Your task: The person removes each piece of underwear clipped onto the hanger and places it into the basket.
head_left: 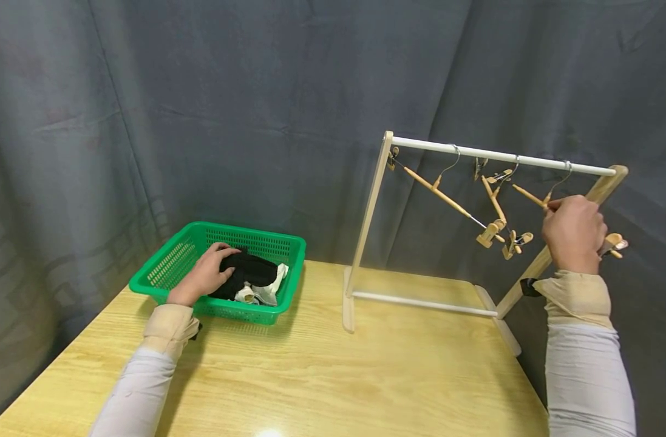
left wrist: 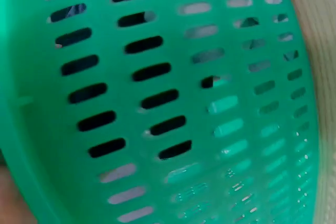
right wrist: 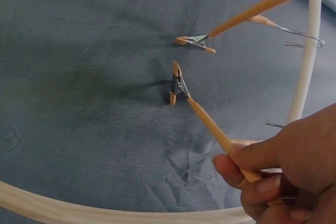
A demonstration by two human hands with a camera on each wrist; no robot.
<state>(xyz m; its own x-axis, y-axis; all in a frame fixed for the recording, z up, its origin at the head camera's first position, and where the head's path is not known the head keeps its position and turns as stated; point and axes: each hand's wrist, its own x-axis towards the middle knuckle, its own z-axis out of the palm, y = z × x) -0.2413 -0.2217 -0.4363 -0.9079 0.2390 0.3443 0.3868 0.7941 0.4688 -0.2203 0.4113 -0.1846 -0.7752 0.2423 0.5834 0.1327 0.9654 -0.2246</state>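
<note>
In the head view, my left hand (head_left: 208, 272) reaches into a green plastic basket (head_left: 147, 290). Its thumb and fingers lie apart on black cloth (head_left: 256, 271); white cloth (head_left: 268, 294) is bunched beside it. The left wrist view is filled by the basket's slotted wall (left wrist: 47, 93), with black showing through the slots. At the rack's right end, my right hand (head_left: 575, 233) grips a wooden clip hanger (head_left: 529, 195) by its bar. The right wrist view has thumb and fingers curled round that bar, a clip (right wrist: 176, 83) at its far end.
A small wooden rack (head_left: 368, 212) with a white rail (head_left: 496, 155) stands on the table (head_left: 311, 376). Two more clip hangers (head_left: 439, 193) hang from the rail, left of the held one. Behind everything is a grey curtain (head_left: 289, 121).
</note>
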